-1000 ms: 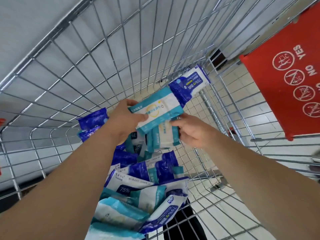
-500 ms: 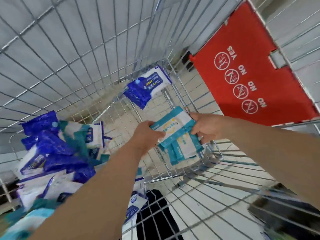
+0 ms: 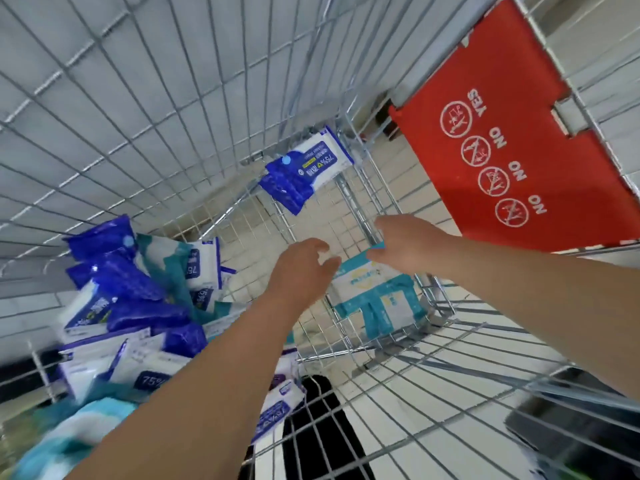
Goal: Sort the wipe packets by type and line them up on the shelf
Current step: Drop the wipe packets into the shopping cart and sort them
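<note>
With my left hand (image 3: pixel 304 268) open and my right hand (image 3: pixel 408 244) loosely touching the teal packets (image 3: pixel 377 296), the leaning stack may topple in the cart (image 3: pixel 446 306).

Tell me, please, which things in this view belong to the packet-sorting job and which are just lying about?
Belong to the job:
- teal wipe packets set in the cart's corner
- lone blue wipe packet at the far end
- mixed packet pile
- left hand and right hand, both open above the teal packets

Just lying about:
- wire cart
- red child-seat flap
- tiled floor
</note>
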A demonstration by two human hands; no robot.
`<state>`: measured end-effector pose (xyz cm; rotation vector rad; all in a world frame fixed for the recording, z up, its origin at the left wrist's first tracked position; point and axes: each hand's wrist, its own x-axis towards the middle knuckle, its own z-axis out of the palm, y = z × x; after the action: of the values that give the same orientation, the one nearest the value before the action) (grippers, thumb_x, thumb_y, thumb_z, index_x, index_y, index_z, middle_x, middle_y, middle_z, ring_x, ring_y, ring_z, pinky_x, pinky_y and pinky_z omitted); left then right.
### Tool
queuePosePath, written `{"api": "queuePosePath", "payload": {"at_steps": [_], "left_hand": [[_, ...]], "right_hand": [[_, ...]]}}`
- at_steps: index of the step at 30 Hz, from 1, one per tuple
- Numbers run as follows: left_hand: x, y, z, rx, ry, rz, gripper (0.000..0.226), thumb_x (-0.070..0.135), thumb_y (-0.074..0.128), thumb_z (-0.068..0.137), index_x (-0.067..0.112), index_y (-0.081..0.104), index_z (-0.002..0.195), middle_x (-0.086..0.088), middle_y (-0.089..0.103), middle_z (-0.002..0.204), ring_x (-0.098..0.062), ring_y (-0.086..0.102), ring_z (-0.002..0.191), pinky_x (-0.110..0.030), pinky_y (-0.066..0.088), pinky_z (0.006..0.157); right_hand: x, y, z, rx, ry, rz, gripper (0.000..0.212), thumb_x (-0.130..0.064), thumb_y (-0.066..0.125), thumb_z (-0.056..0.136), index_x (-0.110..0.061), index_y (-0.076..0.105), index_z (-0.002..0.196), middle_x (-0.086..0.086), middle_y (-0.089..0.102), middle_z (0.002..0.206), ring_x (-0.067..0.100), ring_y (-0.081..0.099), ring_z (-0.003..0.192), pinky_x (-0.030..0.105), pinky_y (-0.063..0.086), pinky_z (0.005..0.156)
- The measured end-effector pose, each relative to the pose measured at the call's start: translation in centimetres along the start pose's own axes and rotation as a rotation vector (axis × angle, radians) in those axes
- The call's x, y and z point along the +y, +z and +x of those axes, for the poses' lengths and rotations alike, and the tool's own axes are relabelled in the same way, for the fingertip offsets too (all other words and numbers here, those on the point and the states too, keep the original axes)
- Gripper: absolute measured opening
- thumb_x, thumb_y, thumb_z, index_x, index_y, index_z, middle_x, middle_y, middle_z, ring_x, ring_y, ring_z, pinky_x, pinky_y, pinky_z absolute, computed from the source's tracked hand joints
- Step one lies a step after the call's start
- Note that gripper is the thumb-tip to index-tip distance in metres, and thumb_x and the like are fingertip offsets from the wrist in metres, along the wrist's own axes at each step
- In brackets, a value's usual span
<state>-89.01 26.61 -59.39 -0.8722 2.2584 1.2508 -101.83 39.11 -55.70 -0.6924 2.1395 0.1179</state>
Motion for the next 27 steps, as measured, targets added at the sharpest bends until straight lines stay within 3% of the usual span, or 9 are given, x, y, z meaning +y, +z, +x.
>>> {"api": "queuePosePath", "payload": {"at_steps": [3,7,11,13,16,19,20,23,27], "left_hand": [[-1.2,-5.1,-1.6,0.104,0.026,0.047,0.030,0.040,0.054,0.094,0.023,0.064,0.116,0.003,0.063,0.120,-0.018,0.059,0.109,-0.028,0.043,0.093],[-5.5,-12.5,-4.6,0.277,-0.012,0.145,0.028,0.035,0.059,0.091,0.024,0.066,0.115,0.000,0.062,0.122,-0.022,0.061,0.107,-0.038,0.046,0.097],[-11.9,-18.4,-6.9,0.334,-0.213,0.191,0.043,0.025,0.072,0.083,0.010,0.061,0.122,-0.014,0.060,0.124,-0.033,0.057,0.112,-0.042,0.043,0.099],[-14.3,-20.1,-7.6,0.249,-0.304,0.202,0.049,0.021,0.079,0.076,0.005,0.061,0.118,-0.017,0.063,0.116,-0.033,0.059,0.106,-0.038,0.045,0.094],[-15.9,-20.6,-8.4,0.126,-0.327,0.137,0.034,0.023,0.084,0.071,0.010,0.064,0.094,-0.011,0.062,0.089,-0.025,0.058,0.083,-0.030,0.041,0.072],[-17.0,-20.3,-8.5,0.099,-0.314,0.234,0.029,0.031,0.076,0.079,0.011,0.057,0.088,-0.010,0.057,0.087,-0.024,0.050,0.076,-0.029,0.030,0.057],[-17.3,-20.3,-8.5,0.131,-0.316,0.222,0.027,0.029,0.072,0.083,0.009,0.055,0.089,-0.011,0.056,0.090,-0.023,0.049,0.073,-0.029,0.028,0.055],[-17.7,-20.6,-8.2,0.295,-0.387,0.006,0.019,0.023,0.062,0.090,0.009,0.049,0.092,-0.011,0.053,0.094,-0.023,0.049,0.072,-0.028,0.030,0.054],[-17.7,-20.8,-7.5,0.352,-0.422,-0.227,0.016,0.018,0.062,0.089,0.011,0.053,0.101,-0.004,0.058,0.089,-0.025,0.057,0.081,-0.028,0.040,0.062]], "right_hand": [[-4.8,-1.8,-0.9,0.061,-0.104,0.054,0.058,-0.041,0.051,0.095,-0.013,0.037,0.144,0.008,0.041,0.148,0.025,0.040,0.134,0.032,0.033,0.106],[-12.5,-2.0,-1.6,0.135,-0.231,0.172,0.050,-0.039,0.051,0.096,-0.015,0.045,0.139,0.006,0.047,0.143,0.023,0.042,0.131,0.030,0.034,0.105],[-19.9,-0.6,-1.4,0.039,-0.264,0.446,0.044,-0.026,0.057,0.094,0.007,0.056,0.123,0.017,0.057,0.130,0.030,0.052,0.121,0.033,0.038,0.100],[-22.5,0.6,-1.0,-0.036,-0.228,0.586,0.042,-0.021,0.061,0.091,0.012,0.057,0.117,0.024,0.061,0.122,0.036,0.056,0.114,0.042,0.044,0.096],[-24.8,2.2,-0.1,-0.074,-0.179,0.669,0.035,-0.021,0.065,0.088,-0.002,0.064,0.117,0.014,0.067,0.116,0.028,0.064,0.106,0.033,0.051,0.087],[-26.3,2.9,0.7,-0.060,-0.126,0.771,0.031,-0.022,0.065,0.089,-0.008,0.066,0.117,0.007,0.069,0.106,0.023,0.067,0.095,0.034,0.053,0.078],[-26.7,2.9,1.0,-0.059,-0.108,0.815,0.030,-0.022,0.063,0.090,-0.009,0.066,0.117,0.008,0.069,0.104,0.023,0.067,0.094,0.034,0.054,0.076],[-27.9,2.9,2.2,-0.084,-0.074,0.881,0.028,-0.017,0.060,0.090,-0.010,0.065,0.116,0.013,0.069,0.109,0.028,0.066,0.101,0.044,0.053,0.093],[-29.2,3.4,3.4,-0.151,-0.064,0.896,0.018,-0.011,0.066,0.083,-0.019,0.069,0.098,0.009,0.071,0.098,0.027,0.069,0.095,0.047,0.053,0.092]]}}
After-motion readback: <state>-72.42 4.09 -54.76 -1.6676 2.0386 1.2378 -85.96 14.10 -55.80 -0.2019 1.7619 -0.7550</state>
